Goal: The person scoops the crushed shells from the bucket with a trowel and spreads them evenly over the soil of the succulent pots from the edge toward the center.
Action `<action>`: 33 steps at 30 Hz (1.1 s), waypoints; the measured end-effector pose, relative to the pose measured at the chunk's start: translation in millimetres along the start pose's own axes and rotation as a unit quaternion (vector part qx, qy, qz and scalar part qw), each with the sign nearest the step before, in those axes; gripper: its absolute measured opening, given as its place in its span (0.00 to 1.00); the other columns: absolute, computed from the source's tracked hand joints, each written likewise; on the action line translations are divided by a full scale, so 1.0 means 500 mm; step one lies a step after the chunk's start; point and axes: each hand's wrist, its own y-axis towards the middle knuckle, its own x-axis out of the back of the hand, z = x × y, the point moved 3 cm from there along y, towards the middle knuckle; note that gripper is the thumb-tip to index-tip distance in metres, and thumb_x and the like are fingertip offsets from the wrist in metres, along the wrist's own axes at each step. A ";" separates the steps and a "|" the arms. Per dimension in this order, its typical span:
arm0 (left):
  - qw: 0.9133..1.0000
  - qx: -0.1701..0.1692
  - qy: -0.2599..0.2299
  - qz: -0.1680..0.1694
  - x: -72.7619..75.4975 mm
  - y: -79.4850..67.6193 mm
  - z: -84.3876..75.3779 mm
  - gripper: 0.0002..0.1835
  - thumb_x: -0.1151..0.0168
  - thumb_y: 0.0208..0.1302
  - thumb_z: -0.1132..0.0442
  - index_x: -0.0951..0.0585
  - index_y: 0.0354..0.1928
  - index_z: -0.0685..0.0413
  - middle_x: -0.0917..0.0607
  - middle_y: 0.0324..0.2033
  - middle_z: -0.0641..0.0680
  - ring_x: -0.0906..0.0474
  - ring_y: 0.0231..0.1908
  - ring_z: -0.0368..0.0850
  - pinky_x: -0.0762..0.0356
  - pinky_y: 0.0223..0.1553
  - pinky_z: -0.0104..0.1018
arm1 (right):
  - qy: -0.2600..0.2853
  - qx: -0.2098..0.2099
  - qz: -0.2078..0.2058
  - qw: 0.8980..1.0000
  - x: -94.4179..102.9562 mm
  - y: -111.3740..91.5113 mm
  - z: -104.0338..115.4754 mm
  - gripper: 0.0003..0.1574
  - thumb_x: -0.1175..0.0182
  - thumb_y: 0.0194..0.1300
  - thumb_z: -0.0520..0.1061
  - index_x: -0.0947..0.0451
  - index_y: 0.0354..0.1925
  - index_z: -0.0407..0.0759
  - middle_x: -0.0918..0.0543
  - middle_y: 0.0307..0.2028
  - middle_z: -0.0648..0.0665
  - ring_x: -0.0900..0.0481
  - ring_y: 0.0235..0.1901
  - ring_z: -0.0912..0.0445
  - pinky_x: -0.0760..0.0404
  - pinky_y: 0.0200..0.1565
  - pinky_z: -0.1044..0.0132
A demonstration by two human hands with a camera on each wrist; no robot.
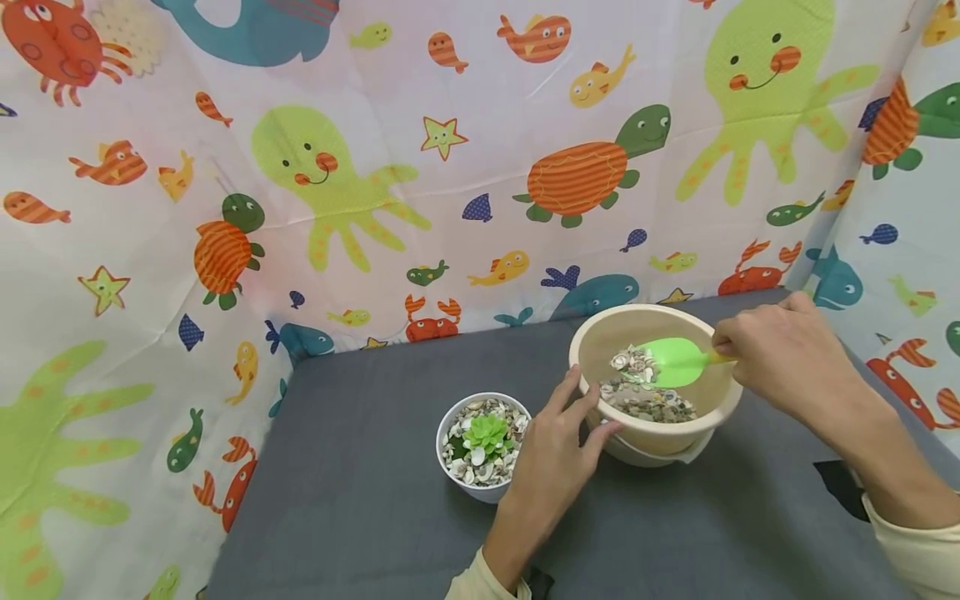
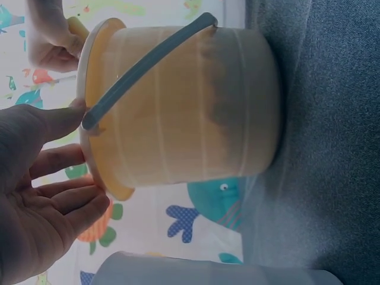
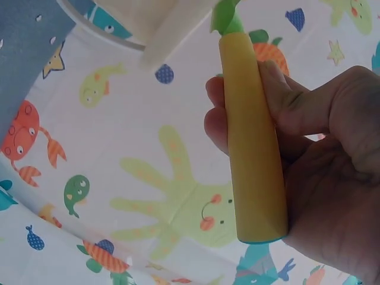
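Observation:
A cream-coloured bucket [image 1: 600, 333] stands on the grey surface, with small seashells [image 1: 656, 407] in its bottom. My right hand [image 1: 787, 358] grips a toy shovel by its yellow handle [image 3: 254, 142]. The shovel's green blade [image 1: 678, 362] is inside the bucket's mouth, above the lower shells, and carries a heap of shells [image 1: 632, 364] at its tip. My left hand [image 1: 551, 454] touches the bucket's near left rim, thumb and fingers spread and fairly straight. In the left wrist view, the bucket's carrying handle [image 2: 148, 65] hangs down against its side.
Left of the bucket stands a white pot [image 1: 480, 493] filled with shells around a green succulent [image 1: 486, 433]. A grey cloth [image 1: 360, 467] covers the surface. Behind and to both sides hangs a curtain [image 1: 360, 75] printed with sea animals.

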 end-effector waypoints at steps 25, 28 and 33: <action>0.998 0.037 0.013 -0.049 0.091 -0.040 0.054 0.36 0.23 0.61 0.49 0.20 0.69 0.55 0.19 0.68 0.56 0.19 0.67 0.51 0.18 0.65 0.45 | 0.004 0.043 -0.088 0.995 0.064 -0.018 0.072 0.15 0.27 0.45 0.27 0.09 0.29 0.44 0.12 0.22 0.48 0.24 0.21 0.57 0.44 0.35 0.57; 0.997 0.049 0.003 -0.055 0.100 -0.049 0.065 0.36 0.22 0.60 0.49 0.20 0.69 0.56 0.19 0.69 0.57 0.19 0.67 0.53 0.19 0.65 0.47 | 0.013 0.047 -0.084 0.995 0.065 -0.016 0.087 0.14 0.26 0.46 0.28 0.08 0.30 0.43 0.11 0.23 0.48 0.24 0.22 0.56 0.44 0.36 0.56; 0.996 0.063 -0.003 -0.060 0.113 -0.059 0.082 0.37 0.22 0.60 0.49 0.21 0.69 0.56 0.20 0.69 0.58 0.21 0.68 0.54 0.20 0.67 0.47 | 0.023 0.098 -0.116 0.988 0.066 -0.012 0.110 0.15 0.24 0.44 0.29 0.08 0.28 0.47 0.12 0.21 0.51 0.27 0.20 0.61 0.44 0.33 0.60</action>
